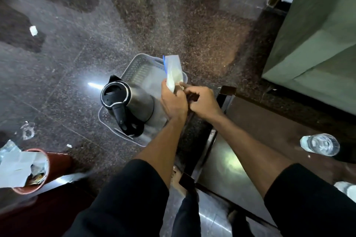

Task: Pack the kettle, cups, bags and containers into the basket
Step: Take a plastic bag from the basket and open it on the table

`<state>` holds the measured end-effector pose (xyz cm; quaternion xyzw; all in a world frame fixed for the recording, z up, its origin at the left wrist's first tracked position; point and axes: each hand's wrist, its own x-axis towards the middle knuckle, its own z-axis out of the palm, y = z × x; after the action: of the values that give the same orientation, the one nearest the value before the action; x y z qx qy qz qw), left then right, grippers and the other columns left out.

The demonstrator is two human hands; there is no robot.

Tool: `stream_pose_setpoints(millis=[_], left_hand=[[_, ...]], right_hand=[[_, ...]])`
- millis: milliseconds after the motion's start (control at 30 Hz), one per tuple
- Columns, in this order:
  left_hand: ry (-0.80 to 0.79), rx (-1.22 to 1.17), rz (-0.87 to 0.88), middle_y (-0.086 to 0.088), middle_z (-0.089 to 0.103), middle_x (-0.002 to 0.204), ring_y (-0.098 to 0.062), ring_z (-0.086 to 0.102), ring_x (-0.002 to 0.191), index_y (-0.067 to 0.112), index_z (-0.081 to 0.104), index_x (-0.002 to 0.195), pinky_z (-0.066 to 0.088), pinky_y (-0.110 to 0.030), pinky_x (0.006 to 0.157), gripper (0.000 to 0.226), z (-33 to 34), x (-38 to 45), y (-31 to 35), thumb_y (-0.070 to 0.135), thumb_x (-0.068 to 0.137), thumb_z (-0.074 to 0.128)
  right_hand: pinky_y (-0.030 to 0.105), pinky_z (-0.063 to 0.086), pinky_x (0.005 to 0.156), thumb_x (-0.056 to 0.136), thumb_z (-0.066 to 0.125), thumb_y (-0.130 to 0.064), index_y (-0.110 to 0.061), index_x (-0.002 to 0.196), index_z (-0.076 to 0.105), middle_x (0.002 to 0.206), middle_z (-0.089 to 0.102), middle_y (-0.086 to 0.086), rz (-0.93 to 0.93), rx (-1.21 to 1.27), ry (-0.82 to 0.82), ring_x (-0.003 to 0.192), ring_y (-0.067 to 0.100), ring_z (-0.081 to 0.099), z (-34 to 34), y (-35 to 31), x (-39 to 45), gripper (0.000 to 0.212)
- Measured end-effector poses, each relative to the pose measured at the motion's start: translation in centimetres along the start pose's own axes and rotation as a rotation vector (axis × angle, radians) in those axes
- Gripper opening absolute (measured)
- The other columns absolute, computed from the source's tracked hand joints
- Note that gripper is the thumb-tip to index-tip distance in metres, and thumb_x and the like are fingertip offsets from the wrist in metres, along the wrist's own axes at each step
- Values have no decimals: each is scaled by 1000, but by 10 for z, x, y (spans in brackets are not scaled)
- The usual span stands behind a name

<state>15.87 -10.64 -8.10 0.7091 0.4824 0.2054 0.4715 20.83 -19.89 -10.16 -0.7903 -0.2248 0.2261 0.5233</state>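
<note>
- Head view, item one: your left hand [173, 100] grips a clear zip bag [173, 72] by its lower end, fingers curled around it; the bag stands upright above the far right part of the basket, its blue seal strip at the top and a pale powdery fill in the lower half.
- Your right hand [202, 102] is curled, fingertips pinching at the bag's bottom corner, touching your left hand; what else it may hold under the fingers you cannot tell from this angle.
- Basket [134, 63]: pale grey perforated plastic, sitting on the dark speckled stone floor [77, 63], directly below your hands.
- Kettle [127, 102]: steel body, black lid and handle, standing inside the basket at its near left end, handle toward you, spout pointing away.
- Clear cup [319, 144]: on the brown surface at your right, well apart from the basket.
- Red bin [55, 163]: at lower left, stuffed with white paper and wrappers.
- Paper scrap [33, 30]: white, on the floor at far left; a crumpled clear wrapper [28, 131] lies nearer the bin.
- Green-covered furniture [317, 34]: upper right.
- Your black sleeves [125, 198] fill the bottom edge.
</note>
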Motion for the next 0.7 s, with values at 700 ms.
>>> stream_pose_setpoints(millis=[700], left_hand=[[-761,-48,-494,-17,71,126,-29,70,101,3,66,130,59,-36,77,30,139,-155,-70,14,103,62]], right_hand=[[29,55,64,91,77,-35,-13,89,77,80,76,-1,881,606,718,77,18,68,-159,176,-161,22]])
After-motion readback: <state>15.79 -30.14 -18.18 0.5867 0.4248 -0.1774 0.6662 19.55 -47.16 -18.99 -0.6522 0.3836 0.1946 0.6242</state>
